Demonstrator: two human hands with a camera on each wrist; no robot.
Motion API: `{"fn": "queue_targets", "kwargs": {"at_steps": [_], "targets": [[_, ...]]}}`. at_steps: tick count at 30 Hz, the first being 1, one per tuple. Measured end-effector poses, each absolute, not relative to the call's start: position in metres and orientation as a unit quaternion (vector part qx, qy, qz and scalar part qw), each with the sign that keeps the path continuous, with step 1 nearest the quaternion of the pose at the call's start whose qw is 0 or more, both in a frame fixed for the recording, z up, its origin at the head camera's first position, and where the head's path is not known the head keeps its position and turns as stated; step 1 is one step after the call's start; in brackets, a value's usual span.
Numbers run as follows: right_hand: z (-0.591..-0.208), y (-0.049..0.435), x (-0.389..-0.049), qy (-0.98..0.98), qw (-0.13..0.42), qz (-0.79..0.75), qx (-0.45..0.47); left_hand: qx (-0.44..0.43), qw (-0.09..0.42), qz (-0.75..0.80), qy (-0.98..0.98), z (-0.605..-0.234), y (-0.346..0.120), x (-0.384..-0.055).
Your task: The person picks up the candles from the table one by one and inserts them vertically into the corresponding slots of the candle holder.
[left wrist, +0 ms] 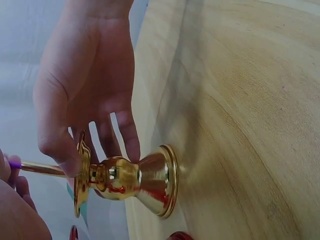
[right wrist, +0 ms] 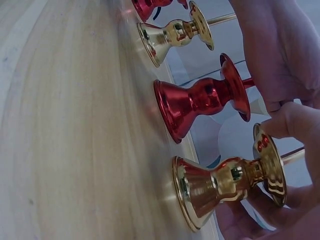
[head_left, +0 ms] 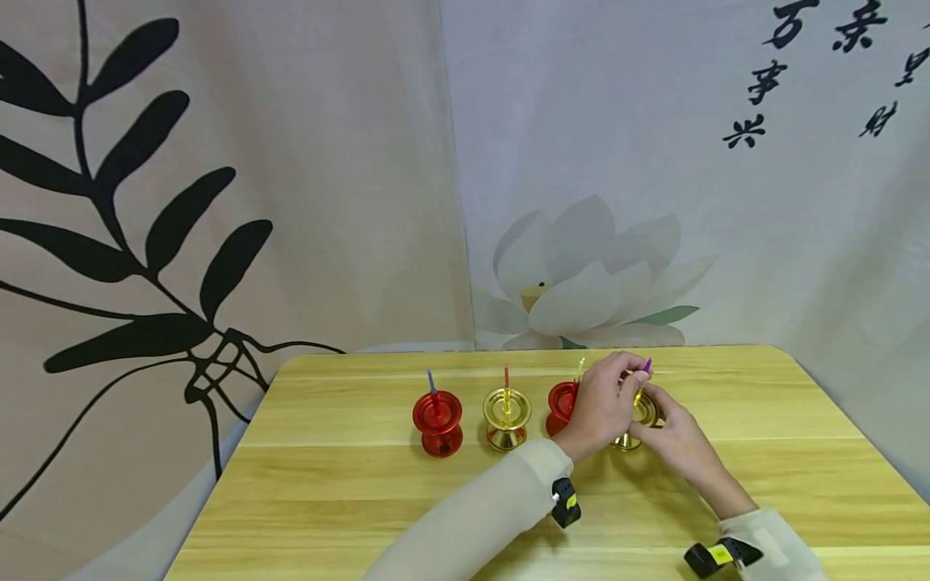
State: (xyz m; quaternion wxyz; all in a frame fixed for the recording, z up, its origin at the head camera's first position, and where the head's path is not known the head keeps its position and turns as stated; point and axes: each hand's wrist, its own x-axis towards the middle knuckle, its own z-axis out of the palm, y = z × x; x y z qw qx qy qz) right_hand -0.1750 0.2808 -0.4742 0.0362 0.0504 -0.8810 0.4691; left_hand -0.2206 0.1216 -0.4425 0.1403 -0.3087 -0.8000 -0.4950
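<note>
My left hand (head_left: 605,397) pinches a small purple candle (head_left: 647,365) at the top of the slim gold stem of a gold candle holder (left wrist: 155,182). Around that holder's dish, the fingers and thumb of my right hand (head_left: 681,440) keep hold. Its flared base stands on the table, as the right wrist view shows. Just left is a red candle holder (right wrist: 192,100) with a yellow candle (head_left: 580,367), partly covered by my left hand in the head view. Most of the purple candle is hidden by the left fingers.
Farther left stand another gold candle holder (head_left: 507,411) with a red candle (head_left: 506,376) and another red candle holder (head_left: 438,424) with a blue candle (head_left: 431,379). All are in a row on the wooden table (head_left: 327,500). A printed curtain (head_left: 363,202) hangs behind.
</note>
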Motion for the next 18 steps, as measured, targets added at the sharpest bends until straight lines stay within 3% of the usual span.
{"fn": "queue_targets", "kwargs": {"at_steps": [18], "targets": [[-0.4743, 0.2808, -0.1742, -0.877, 0.039, 0.476, 0.053, -0.315, 0.159, -0.502, -0.789, -0.4477, 0.1238, -0.2219]]}}
